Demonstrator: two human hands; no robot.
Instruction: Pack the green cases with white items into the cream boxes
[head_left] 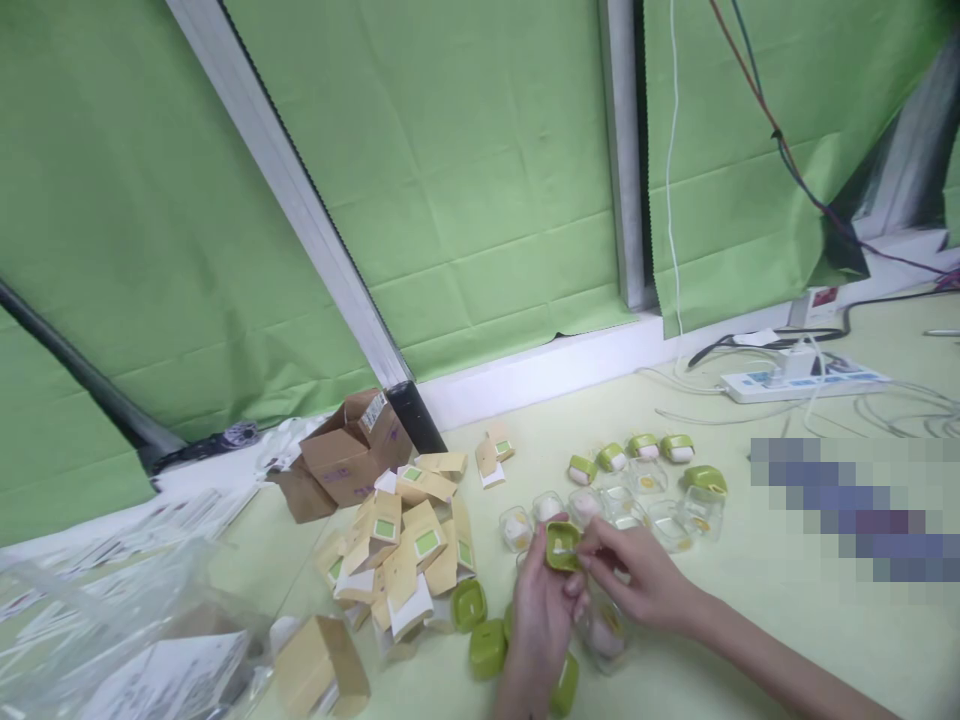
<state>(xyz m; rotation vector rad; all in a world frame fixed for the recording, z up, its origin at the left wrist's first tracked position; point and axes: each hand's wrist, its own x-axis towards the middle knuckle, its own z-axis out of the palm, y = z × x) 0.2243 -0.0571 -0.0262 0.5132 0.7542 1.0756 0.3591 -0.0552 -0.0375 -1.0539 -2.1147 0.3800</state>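
A small green plastic cap (556, 537), its hollow side up, sits in the fingers of my left hand (541, 608). Inside its hollow is a pale bit. My right hand (646, 578) pinches at the cap's right edge, and what is between its fingertips is too small to tell. Below the hands, more green caps (488, 648) lie on the table, partly covered by my left wrist. A clear cup with a pale pinkish filling (604, 632) stands under my right hand. Several clear cups (670, 525) are just beyond my hands.
Green caps with pale undersides (643, 446) are lined up behind the cups. To the left are a pile of tan cartons (420, 545), a brown cardboard box (352, 458) and clear plastic wrap (142, 590). A power strip (810, 382) with loose cables lies at the back right.
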